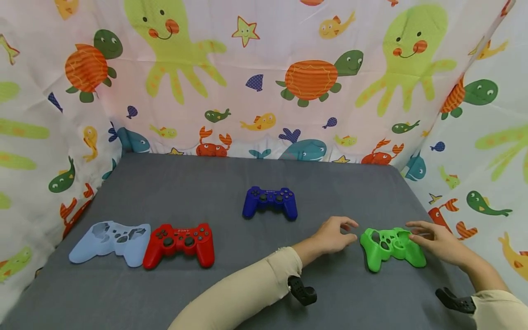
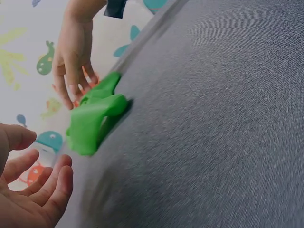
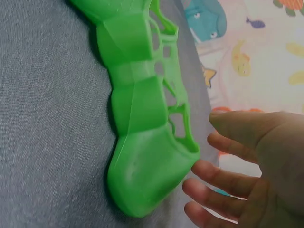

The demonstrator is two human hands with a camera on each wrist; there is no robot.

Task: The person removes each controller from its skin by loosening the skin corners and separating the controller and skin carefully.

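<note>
A green silicone controller cover [image 1: 387, 247] lies on the grey table between my two hands, its openings showing that no controller is inside. My left hand [image 1: 333, 235] hovers just left of it, fingers relaxed and holding nothing. On the other side, my right hand [image 1: 439, 242] has its loosely bent fingers right at the cover's right end. The right wrist view shows the fingertips of my right hand [image 3: 251, 171] close beside the cover's rounded grip [image 3: 147, 175]. In the left wrist view, the fingers of my left hand [image 2: 38, 194] are spread below the green cover [image 2: 90, 123].
A blue Sony game controller [image 1: 270, 201] lies toward the table's back. At the left, a red Sony controller [image 1: 179, 245] sits against a light blue silicone cover [image 1: 111, 243]. A curtain printed with sea animals [image 1: 247, 87] closes off the back and both sides of the table [image 1: 231, 293].
</note>
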